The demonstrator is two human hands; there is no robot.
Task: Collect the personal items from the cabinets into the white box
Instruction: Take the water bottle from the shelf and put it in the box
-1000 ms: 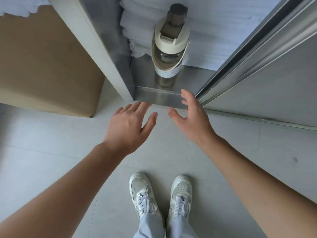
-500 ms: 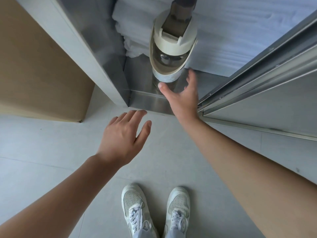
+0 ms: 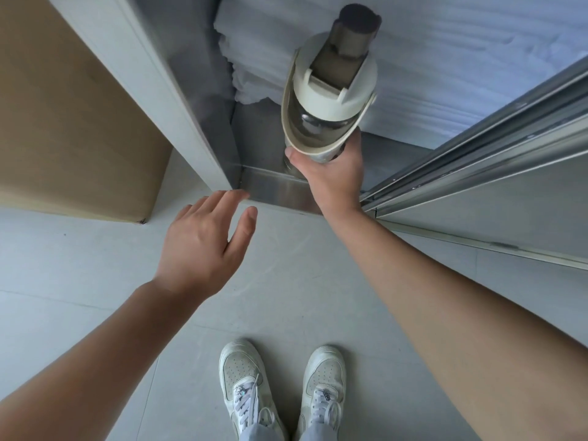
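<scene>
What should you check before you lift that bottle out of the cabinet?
1. The right hand has a grip round the bottle: ok, thumb and fingers curl round its lower part.
2. The lid is sealed: cannot tell; it sits on top, but its lock does not show.
3. The strap is free of snags: cannot tell; its far side is hidden.
4. The left hand is free to help: ok, it is open and holds nothing.
5. The bottle stands in the open part, beside the sliding door: ok.
6. The white box is in sight: not ok, it is not in view.
</scene>
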